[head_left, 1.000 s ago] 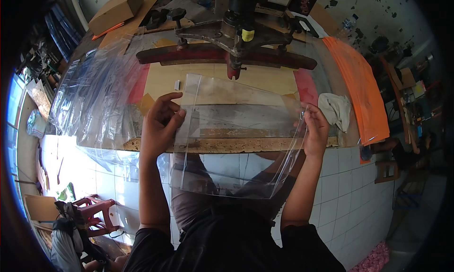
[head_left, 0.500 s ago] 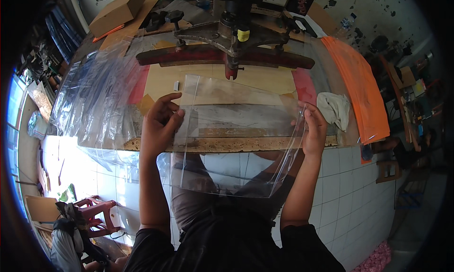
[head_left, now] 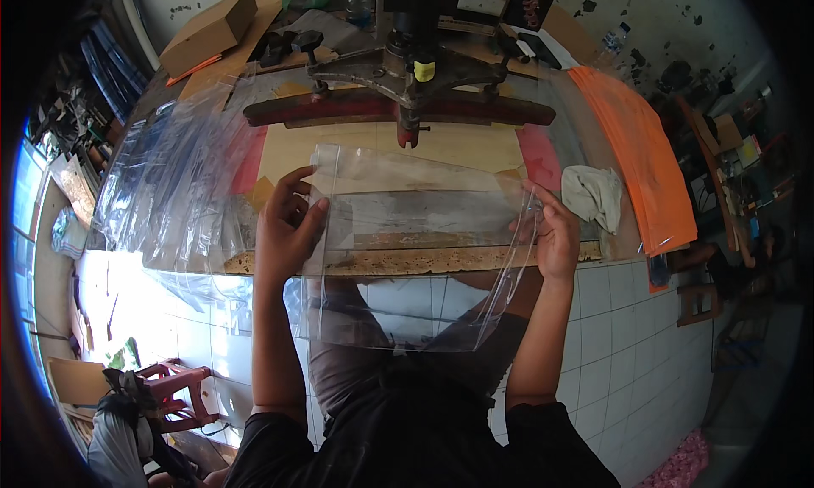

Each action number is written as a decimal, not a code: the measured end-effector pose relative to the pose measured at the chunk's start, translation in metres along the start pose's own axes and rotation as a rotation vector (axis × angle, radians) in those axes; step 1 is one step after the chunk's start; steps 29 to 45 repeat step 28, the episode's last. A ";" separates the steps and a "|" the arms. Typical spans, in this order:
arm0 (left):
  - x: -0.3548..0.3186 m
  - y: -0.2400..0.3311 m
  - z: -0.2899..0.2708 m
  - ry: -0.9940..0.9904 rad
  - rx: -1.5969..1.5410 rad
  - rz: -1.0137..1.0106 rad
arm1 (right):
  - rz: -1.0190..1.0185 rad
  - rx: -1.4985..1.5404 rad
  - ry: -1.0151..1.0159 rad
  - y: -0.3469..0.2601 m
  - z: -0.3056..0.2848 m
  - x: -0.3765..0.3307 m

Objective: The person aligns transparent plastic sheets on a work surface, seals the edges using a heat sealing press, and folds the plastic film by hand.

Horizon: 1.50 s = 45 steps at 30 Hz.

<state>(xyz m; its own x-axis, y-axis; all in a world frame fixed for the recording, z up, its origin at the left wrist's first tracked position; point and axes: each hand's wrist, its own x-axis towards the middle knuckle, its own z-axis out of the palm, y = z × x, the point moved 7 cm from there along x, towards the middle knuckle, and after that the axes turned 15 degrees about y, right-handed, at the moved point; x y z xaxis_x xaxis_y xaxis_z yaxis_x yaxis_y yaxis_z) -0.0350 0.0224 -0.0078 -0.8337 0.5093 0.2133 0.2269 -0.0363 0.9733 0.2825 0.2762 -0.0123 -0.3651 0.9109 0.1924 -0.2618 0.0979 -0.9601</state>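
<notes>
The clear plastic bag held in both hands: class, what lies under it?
Through the clear plastic bag show the tan work board, the table's worn front edge, white floor tiles and the person's lap. Glare blurs finer detail.

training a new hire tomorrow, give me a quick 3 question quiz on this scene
1. True or false: both hands hold one clear plastic bag.
2. What lies on the table just right of the right hand? A) white rag B) scissors C) cup
3. Fill in: the heap of clear bags lies to the person's ____.

Key
1. True: the left hand grips its left edge, the right hand its right edge.
2. A, the white rag.
3. Left.
</notes>
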 end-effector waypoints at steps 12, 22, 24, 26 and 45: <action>-0.060 0.117 0.041 -0.097 0.563 0.917 | -0.154 -0.013 -0.264 -0.034 0.048 -0.025; -0.099 0.148 0.052 -0.061 0.422 1.026 | -0.422 -0.191 -0.417 -0.090 0.107 -0.070; -0.099 0.139 0.041 -0.059 0.330 0.947 | -0.661 -0.327 -0.412 -0.109 0.108 -0.084; -0.101 0.132 0.023 0.031 0.237 0.869 | -0.951 -0.831 -0.263 -0.115 0.106 -0.105; -0.099 0.132 0.009 0.120 0.128 0.803 | -0.883 -0.838 -0.244 -0.102 0.098 -0.117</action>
